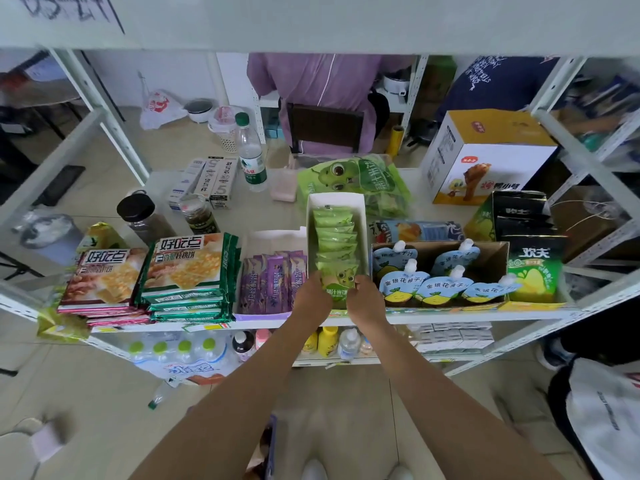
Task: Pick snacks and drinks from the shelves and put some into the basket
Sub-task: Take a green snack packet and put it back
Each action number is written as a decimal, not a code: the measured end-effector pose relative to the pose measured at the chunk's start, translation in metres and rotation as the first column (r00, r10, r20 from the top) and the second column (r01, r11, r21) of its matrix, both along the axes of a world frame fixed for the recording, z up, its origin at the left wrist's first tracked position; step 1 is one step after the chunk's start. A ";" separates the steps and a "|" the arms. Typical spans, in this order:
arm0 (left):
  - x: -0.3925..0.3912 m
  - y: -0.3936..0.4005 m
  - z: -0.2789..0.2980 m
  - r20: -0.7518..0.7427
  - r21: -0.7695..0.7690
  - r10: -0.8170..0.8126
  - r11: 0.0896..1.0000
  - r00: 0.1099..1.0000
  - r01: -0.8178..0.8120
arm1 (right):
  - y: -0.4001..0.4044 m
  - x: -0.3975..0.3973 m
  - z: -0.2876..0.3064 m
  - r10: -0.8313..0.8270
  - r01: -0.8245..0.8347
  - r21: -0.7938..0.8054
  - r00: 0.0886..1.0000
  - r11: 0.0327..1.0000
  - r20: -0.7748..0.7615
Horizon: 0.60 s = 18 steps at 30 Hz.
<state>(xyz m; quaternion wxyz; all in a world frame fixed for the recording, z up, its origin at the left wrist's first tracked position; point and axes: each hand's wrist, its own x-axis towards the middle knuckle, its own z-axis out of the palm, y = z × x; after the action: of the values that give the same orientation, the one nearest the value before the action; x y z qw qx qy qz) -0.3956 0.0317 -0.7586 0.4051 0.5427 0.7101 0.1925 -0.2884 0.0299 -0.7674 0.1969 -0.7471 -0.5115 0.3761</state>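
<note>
Bright, even indoor light, soft shadows, no strong glare. Wide-angle bending at edges; shelf posts [104,109] curve. Corners blurred, centre sharper.

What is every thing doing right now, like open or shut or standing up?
Left hand: holds the front green packet's left edge.
Right hand: holds its right edge.
Front green packet: upright, at the white box's open end.
White box: open-topped, a row of green packets inside.
Water bottle: upright, capped.
Brown carton: open, pouches upright inside.
Cracker packs: stacked flat.
</note>
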 end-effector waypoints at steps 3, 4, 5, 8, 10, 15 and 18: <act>-0.007 -0.003 -0.002 0.029 0.035 0.003 0.999 1.000 -0.004 | -0.001 0.000 -0.003 -0.021 0.021 0.022 1.000 1.000 0.017; -0.012 -0.005 -0.001 0.034 0.067 0.025 0.997 0.999 -0.028 | -0.003 0.000 -0.003 -0.036 0.034 0.055 0.999 0.998 0.037; -0.017 -0.008 0.000 0.046 0.097 0.066 0.993 0.997 -0.070 | -0.006 -0.001 -0.004 -0.065 0.059 0.107 0.996 0.993 0.055; -0.038 -0.014 -0.001 0.078 0.155 0.219 0.961 0.973 -0.229 | -0.018 -0.011 0.001 -0.182 0.179 0.293 0.983 0.939 -0.018; -0.057 -0.017 -0.004 0.035 0.177 0.281 0.943 0.959 -0.283 | -0.021 -0.023 0.003 -0.136 0.154 0.366 0.988 0.918 -0.073; -0.088 -0.022 -0.013 -0.057 0.059 0.294 0.955 0.954 -0.290 | -0.019 -0.066 0.014 0.263 -0.236 0.209 0.958 0.949 -0.115; -0.101 -0.013 -0.029 -0.133 -0.010 0.201 0.979 0.971 -0.204 | -0.010 -0.090 0.014 0.423 -0.420 0.076 0.906 0.904 -0.027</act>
<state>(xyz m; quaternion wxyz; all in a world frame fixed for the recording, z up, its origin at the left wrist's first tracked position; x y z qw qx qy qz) -0.4968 0.0183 -0.7872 0.3420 0.4742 0.7891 0.1882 -0.3787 0.0197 -0.7538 0.1472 -0.6034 -0.6691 0.4081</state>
